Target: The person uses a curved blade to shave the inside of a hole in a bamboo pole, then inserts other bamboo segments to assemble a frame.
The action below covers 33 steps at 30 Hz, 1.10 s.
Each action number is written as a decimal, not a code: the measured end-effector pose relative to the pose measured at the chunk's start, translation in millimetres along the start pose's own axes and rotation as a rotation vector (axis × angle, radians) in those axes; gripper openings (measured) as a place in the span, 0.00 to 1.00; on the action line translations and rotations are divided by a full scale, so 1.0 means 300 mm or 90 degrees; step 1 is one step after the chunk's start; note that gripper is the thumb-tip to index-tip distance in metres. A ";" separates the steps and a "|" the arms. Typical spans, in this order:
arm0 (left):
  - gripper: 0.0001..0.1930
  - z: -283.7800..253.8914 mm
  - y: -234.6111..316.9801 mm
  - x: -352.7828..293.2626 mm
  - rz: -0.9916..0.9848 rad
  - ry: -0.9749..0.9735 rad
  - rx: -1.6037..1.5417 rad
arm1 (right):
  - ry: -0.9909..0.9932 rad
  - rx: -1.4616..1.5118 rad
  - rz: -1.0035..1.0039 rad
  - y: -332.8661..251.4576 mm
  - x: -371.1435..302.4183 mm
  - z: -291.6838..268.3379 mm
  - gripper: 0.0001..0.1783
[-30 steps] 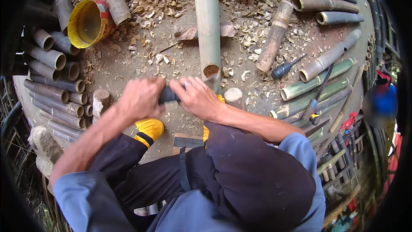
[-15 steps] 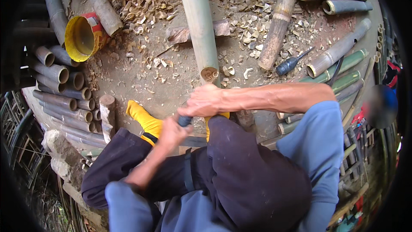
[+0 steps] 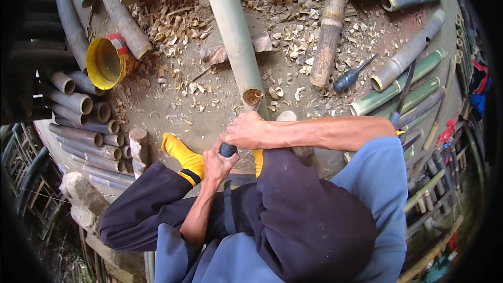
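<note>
A long pale-green bamboo pole (image 3: 230, 23) runs away from me, its open near end facing my knees. My right hand (image 3: 246, 130) is closed just below that opening, around the front part of a tool. My left hand (image 3: 214, 162) wraps the tool's dark, rounded handle (image 3: 228, 150), close behind the right. The tool's blade is mostly hidden, so its exact kind cannot be told; it points toward the bamboo's mouth. A short wooden block (image 3: 215, 55) lies crosswise under the pole. My yellow-covered foot (image 3: 181, 153) rests on the ground left of my hands.
Wood chips (image 3: 181, 34) cover the ground. A yellow-rimmed bucket (image 3: 104, 64) stands left, above stacked bamboo tubes (image 3: 86, 137). To the right lie a brown bamboo piece (image 3: 327, 39), a black-handled pointed tool (image 3: 347, 79) and green bamboo lengths (image 3: 398, 88).
My left hand, blurred before, now shows sharply around the handle. Both hands stay on the tool near the bamboo's end. The view has shifted slightly, and a blurred shape at right is gone.
</note>
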<state>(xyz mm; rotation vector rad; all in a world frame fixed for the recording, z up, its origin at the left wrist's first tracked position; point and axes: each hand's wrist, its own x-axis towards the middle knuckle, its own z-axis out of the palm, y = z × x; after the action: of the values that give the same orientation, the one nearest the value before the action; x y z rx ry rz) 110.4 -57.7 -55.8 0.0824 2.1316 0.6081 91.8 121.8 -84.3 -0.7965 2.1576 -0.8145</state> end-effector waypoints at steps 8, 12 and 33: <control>0.16 -0.068 -0.007 0.026 0.068 0.129 0.046 | 0.094 -0.010 -0.013 -0.020 0.042 -0.035 0.13; 0.18 -0.197 0.018 0.117 0.215 0.139 0.182 | 0.254 0.014 0.083 -0.018 0.060 -0.024 0.13; 0.04 -0.418 0.525 0.480 0.595 -0.085 0.620 | 0.663 0.355 0.268 0.104 0.012 -0.016 0.28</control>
<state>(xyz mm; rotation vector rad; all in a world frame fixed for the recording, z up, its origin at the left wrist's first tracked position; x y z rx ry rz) -99.6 71.0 -32.2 1.6471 1.9815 -0.0158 76.9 139.9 -105.9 0.4912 2.5465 -1.7189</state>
